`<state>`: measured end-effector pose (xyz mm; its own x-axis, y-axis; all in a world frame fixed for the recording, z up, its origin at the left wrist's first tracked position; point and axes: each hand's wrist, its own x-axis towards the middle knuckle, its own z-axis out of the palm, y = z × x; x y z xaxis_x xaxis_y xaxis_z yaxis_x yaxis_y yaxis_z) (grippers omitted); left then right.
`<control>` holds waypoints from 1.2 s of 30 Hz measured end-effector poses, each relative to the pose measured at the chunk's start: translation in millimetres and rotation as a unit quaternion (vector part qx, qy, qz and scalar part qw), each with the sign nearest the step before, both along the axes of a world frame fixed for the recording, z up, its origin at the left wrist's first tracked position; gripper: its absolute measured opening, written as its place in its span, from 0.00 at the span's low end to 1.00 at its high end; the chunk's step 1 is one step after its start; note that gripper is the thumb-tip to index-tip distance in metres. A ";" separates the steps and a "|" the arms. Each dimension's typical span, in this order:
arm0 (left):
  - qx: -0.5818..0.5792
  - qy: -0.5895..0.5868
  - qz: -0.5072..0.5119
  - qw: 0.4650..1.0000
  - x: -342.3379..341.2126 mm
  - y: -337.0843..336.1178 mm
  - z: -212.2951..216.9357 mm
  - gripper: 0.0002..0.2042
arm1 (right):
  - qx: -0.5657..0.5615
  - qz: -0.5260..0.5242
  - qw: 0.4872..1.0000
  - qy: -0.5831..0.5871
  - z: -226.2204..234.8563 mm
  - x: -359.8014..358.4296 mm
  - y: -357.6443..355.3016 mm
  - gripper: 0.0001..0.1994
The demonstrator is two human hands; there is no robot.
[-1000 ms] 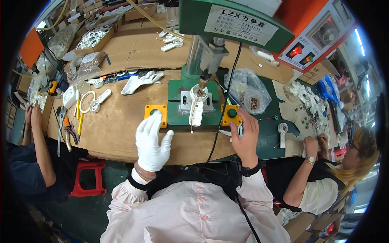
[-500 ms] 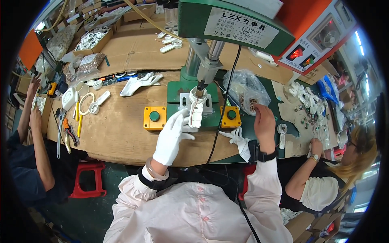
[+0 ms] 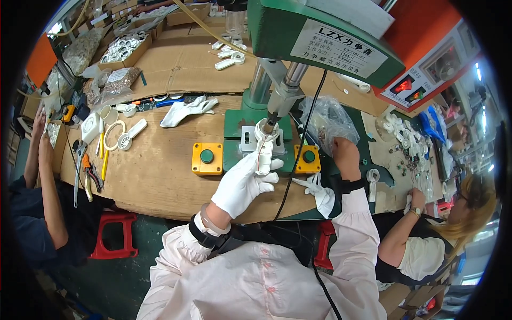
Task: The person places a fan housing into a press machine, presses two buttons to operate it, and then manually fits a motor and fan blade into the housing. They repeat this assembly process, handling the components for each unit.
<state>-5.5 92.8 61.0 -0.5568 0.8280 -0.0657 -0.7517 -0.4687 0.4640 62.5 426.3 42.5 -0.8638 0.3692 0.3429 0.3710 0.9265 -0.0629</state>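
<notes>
A white plastic handheld fan housing (image 3: 264, 154), with a round head and a handle, sits under the ram (image 3: 272, 118) of a green bench press (image 3: 232, 133). A thin reddish wire lies along its handle. My left hand (image 3: 242, 184), in a white glove, has the handle between its thumb and half-bent fingers. Bare, my right hand (image 3: 346, 154) reaches into a clear plastic bag (image 3: 328, 114) right of the press; earlier this bag showed small copper-coloured parts. The right fingertips are hidden there.
Yellow button boxes (image 3: 207, 158) flank the press base. A black cable (image 3: 305, 128) hangs in front of it. White gloves (image 3: 186, 111), pliers (image 3: 93, 176) and a wrench (image 3: 78, 170) lie about. Co-workers sit left and right; white parts (image 3: 402, 133) are heaped at right.
My left hand has moved right and closed around the housing's handle. My right hand has gone deeper into the bag, hiding its fingers. The view has shifted slightly.
</notes>
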 end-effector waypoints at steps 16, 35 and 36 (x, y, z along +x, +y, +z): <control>0.032 -0.043 -0.044 0.998 3.7 7.7 4.0 0.21 | 0.003 0.008 0.999 0.037 1.7 5.6 -4.6 0.05; 0.030 -0.049 -0.056 0.997 -0.5 4.0 1.4 0.23 | -0.307 0.049 0.924 0.222 80.5 25.6 -50.7 0.07; 0.036 -0.043 -0.059 0.997 -0.9 4.8 1.6 0.23 | -0.280 0.050 0.935 0.212 78.1 22.5 -43.4 0.07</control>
